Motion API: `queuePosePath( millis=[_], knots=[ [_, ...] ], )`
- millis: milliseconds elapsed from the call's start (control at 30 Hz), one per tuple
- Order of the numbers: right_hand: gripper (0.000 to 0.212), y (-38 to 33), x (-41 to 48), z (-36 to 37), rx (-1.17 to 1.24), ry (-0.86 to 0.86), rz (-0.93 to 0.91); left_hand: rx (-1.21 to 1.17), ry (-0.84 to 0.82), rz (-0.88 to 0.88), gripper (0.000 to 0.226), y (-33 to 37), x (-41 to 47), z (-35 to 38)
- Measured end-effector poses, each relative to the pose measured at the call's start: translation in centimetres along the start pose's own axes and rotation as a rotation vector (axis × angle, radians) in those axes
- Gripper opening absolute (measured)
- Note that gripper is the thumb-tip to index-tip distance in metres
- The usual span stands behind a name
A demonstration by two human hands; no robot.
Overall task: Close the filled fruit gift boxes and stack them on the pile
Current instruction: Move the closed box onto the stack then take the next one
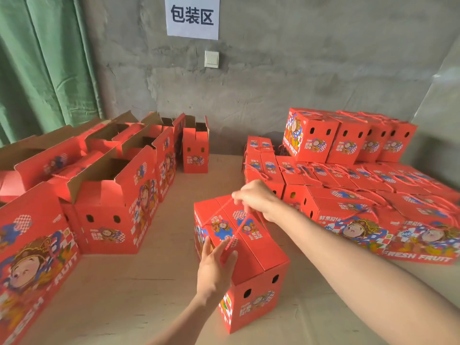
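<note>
A closed red fruit gift box point(251, 247) stands on the floor in the middle, lid flaps folded together. A red cord handle point(236, 227) runs along its top. My left hand point(215, 265) pinches the near end of the cord at the box's front top edge. Over the far end of the box, my right hand point(256, 199) grips the cord and lifts it a little off the lid. The pile of closed red boxes point(373, 195) lies to the right, with a second layer point(348, 135) at the back.
Several open red boxes point(107, 185) with raised flaps stand in rows on the left. A grey concrete wall with a paper sign point(192, 17) and a light switch point(211, 59) is behind. A green curtain point(42, 66) hangs at the left. Bare floor point(149, 295) surrounds the middle box.
</note>
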State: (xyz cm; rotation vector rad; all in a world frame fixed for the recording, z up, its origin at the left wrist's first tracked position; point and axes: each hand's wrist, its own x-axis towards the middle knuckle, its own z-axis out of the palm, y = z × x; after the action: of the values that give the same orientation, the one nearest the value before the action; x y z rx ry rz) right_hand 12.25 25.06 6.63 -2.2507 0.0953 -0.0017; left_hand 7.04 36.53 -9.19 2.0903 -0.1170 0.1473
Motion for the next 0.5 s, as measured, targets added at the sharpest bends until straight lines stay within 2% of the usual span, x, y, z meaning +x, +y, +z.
queuePosePath(
  millis=[67,133,233,433,500],
  knots=[
    [0.02,-0.7,0.5,0.2,0.289,0.076,0.045,-0.026,-0.027,0.0,0.052,-0.1,-0.1,-0.1],
    [0.019,-1.3,0.8,0.9,0.4,0.115,0.071,-0.097,-0.116,-0.043,0.07,0.0,-0.4,-0.2],
    [0.017,-2.5,0.8,1.6,0.458,0.16,0.03,-0.179,-0.152,-0.04,0.088,0.4,-0.6,-0.9],
    [0.018,-6.8,0.3,-1.1,0.457,0.262,-0.14,-0.306,-0.082,0.086,0.085,3.7,0.7,-3.5],
    [0.019,-8.8,0.3,-2.7,0.481,0.314,-0.167,-0.338,-0.131,0.135,0.101,5.8,1.6,-4.6]
  ],
)
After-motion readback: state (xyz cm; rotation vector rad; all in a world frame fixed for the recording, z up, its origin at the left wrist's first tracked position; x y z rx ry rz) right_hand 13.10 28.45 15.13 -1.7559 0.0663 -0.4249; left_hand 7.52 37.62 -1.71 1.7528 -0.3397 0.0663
